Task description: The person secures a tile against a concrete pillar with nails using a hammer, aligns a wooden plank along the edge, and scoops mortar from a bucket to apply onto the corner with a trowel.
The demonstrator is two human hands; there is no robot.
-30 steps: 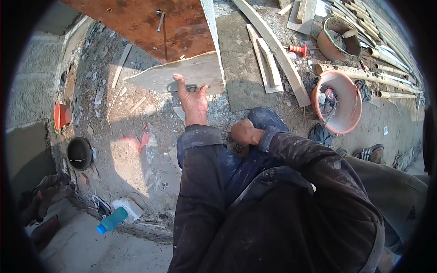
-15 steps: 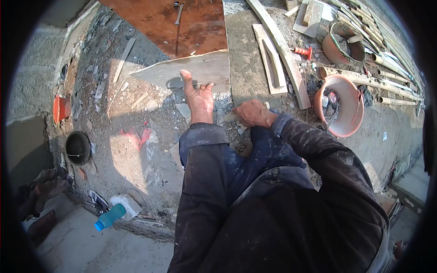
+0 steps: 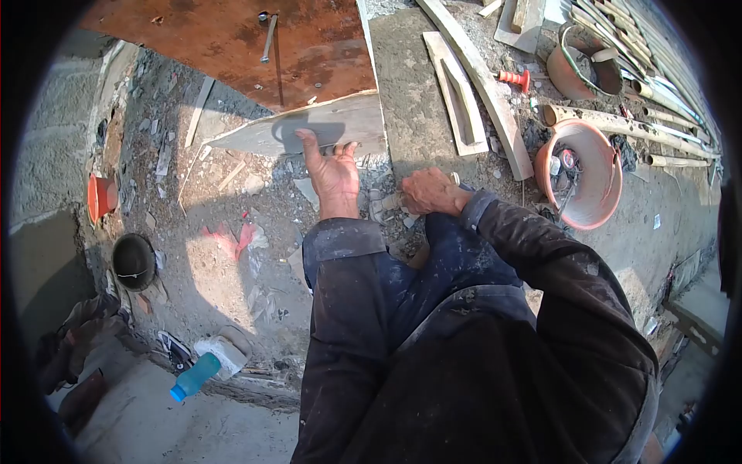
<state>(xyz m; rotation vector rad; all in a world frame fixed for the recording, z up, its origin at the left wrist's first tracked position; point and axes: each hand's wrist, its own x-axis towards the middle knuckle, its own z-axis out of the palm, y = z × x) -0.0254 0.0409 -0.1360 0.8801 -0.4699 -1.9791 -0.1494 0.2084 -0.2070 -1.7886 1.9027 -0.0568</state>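
Observation:
A large reddish-brown plywood panel [image 3: 224,46] reaches in from the top, with a grey wooden face [image 3: 255,138] along its near end. My left hand [image 3: 334,174] is palm up at this end; its thumb lies against the grey face and its fingers curl at the lower edge, partly hidden. Beside it on the right, my right hand [image 3: 429,192] is closed around the pale handle of a hammer [image 3: 377,206]. The hammer's head points left, and the handle's butt shows past my fist.
A plastering float [image 3: 457,97] and long plank [image 3: 487,97] lie ahead right. Beyond are an orange bucket [image 3: 599,185], a mortar bucket [image 3: 576,66], a red-handled chisel [image 3: 516,80] and bamboo poles [image 3: 657,139]. Left are a black bucket [image 3: 133,261] and a blue bottle [image 3: 195,377]. Rubble covers the ground.
The view has shifted slightly, so the panel shows lower and further left. My left hand stays at the grey end, and my right hand keeps its grip on the hammer.

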